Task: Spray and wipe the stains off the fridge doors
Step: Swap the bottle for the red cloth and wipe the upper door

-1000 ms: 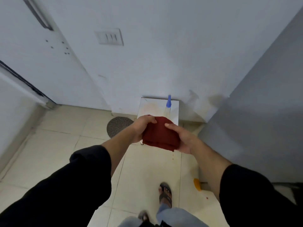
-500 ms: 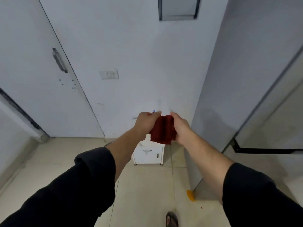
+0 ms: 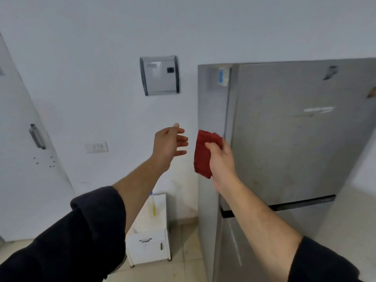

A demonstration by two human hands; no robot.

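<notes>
The right hand [image 3: 220,159] is pinching a folded dark-red cloth [image 3: 203,153] between thumb and curled fingers, holding it upright just beside the left edge of the tall grey steel fridge's upper door [image 3: 284,135]; probably folded into a pad so a flat face is ready for wiping; the cloth is not touching the door yet, as far as can be told. The left hand [image 3: 169,145] is hanging free beside the cloth, fingers spread, gripping nothing, near the cloth but apart from it. The upper door is showing faint smears and drip marks across its lower half; the lower door [image 3: 244,247] is sitting under a dark gap. A clear spray bottle with a blue tip and yellowish liquid [image 3: 153,204] is standing on a small white cabinet [image 3: 148,247] on the floor, left of the fridge, well apart from both hands; likely parked there within reach. Judging by this, wiping is about to begin; whether the door is already sprayed cannot be told.
</notes>
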